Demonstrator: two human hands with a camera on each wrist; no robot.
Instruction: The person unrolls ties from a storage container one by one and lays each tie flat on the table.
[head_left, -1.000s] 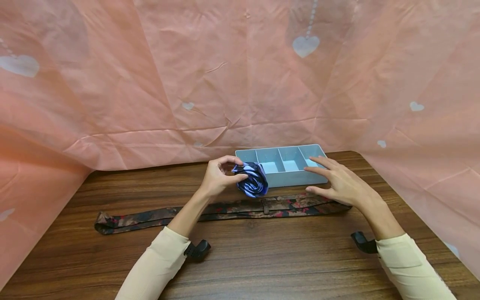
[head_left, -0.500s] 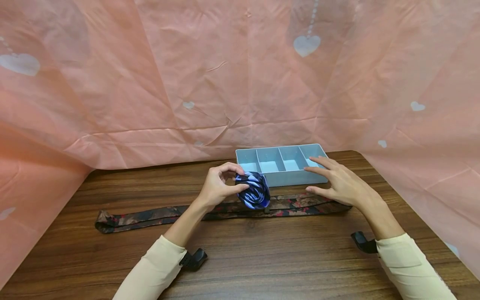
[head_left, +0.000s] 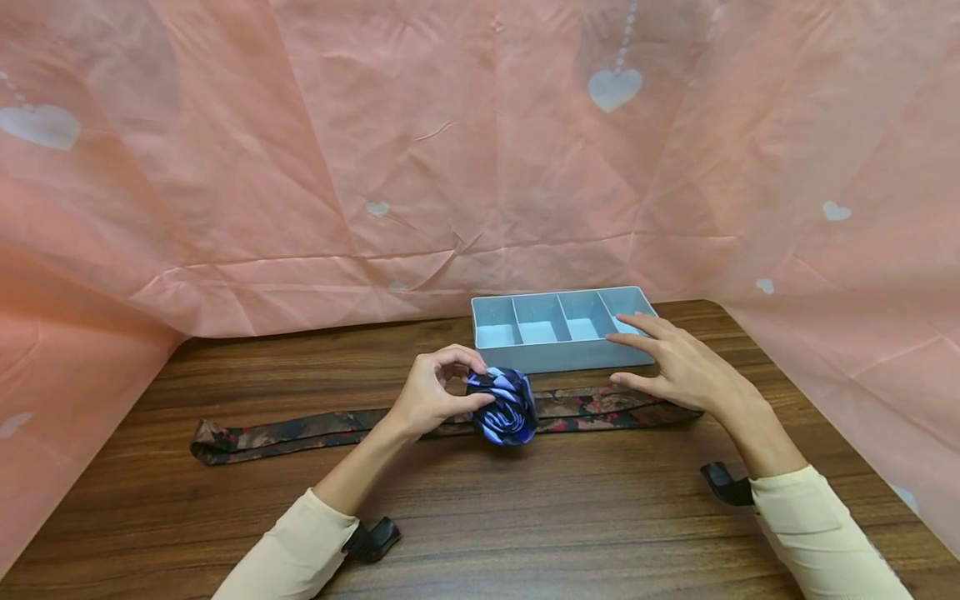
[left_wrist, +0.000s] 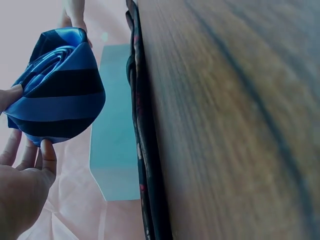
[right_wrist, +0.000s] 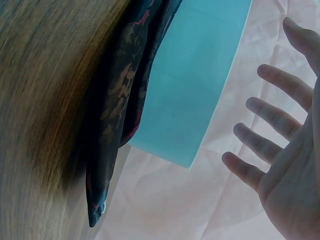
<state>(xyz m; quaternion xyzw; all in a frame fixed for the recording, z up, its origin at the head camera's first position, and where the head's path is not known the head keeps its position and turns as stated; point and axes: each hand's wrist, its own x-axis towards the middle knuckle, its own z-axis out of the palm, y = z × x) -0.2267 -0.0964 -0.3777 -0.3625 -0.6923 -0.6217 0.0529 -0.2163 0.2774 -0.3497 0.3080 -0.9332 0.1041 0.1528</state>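
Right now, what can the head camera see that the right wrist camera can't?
Only the head view shows the blue striped roll, the left hand holding it, and the compartments inside the light blue box.

Only the right wrist view shows the palm side of the right hand.

Both show that hand, the box's outside, the flowery tie, wooden table and pink cloth.

I sit or stand at a wood-grain tabletop in a booth-like nook, curtained ahead and on both sides by pink cloth with pale hearts; the kind of room I can't tell.
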